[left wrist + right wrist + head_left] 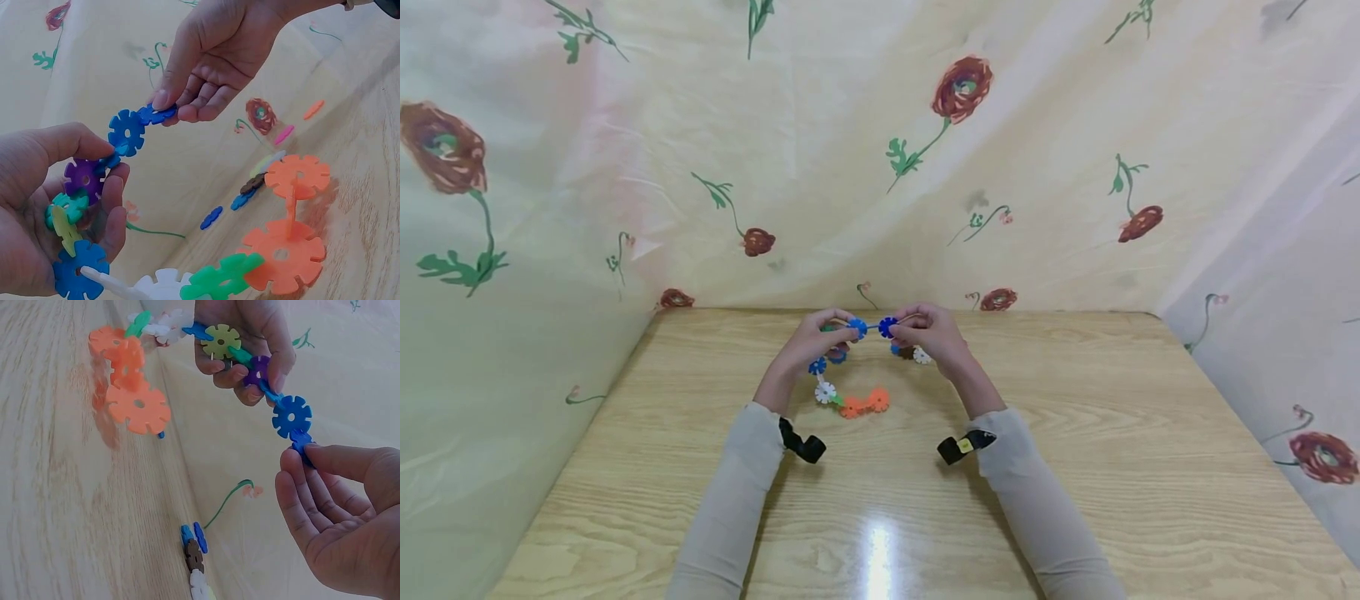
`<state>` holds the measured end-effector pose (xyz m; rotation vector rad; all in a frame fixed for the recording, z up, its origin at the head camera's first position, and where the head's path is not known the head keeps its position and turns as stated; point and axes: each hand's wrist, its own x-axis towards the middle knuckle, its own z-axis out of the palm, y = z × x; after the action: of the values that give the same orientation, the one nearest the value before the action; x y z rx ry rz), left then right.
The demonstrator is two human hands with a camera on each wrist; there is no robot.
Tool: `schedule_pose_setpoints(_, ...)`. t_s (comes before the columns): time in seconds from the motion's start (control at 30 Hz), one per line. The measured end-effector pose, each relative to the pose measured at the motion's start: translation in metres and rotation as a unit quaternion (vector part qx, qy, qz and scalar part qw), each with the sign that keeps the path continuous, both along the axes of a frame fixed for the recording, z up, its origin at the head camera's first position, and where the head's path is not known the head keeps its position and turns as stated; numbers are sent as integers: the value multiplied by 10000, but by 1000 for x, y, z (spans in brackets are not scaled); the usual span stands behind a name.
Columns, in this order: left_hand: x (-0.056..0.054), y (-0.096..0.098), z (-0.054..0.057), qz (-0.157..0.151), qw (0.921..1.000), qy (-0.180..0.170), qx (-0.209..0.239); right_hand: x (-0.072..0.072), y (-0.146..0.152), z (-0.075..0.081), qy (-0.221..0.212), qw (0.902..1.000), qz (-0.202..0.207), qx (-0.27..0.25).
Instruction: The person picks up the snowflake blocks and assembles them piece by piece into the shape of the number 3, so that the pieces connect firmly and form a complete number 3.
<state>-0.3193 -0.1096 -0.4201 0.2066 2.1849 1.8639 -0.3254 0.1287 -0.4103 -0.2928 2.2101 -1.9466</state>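
My left hand [814,340] pinches a light blue notched disc [857,328] between thumb and fingers. This disc belongs to a chain of interlocking plastic flower discs. A purple disc [84,180], a green one [69,206] and a pale yellow one [220,341] run along the left palm. Beyond them the chain curves through blue, white and green down to several orange discs [284,256] close over the table. At the chain's other end, my right hand [934,335] pinches a dark blue disc [301,447]. A blue disc [292,417] sits edge-on to the head camera between both hands.
Loose discs lie in a row toward the table's back edge, among them a brown one [253,183], a dark blue one [211,217], a pink one [284,134] and an orange one [314,109]. A flowered cloth [850,167] hangs behind the wooden table [1112,467].
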Motion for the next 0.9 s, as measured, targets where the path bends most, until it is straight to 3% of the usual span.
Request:
schedule_pose_setpoints(0.33,-1,2,2,16,9999,-75,-154,0,1,-2,231,9996,62,126)
schedule_pose_setpoints(0.9,-1,4,4,7,10000,-73,22,-1,1,-1,674,9971,98,330)
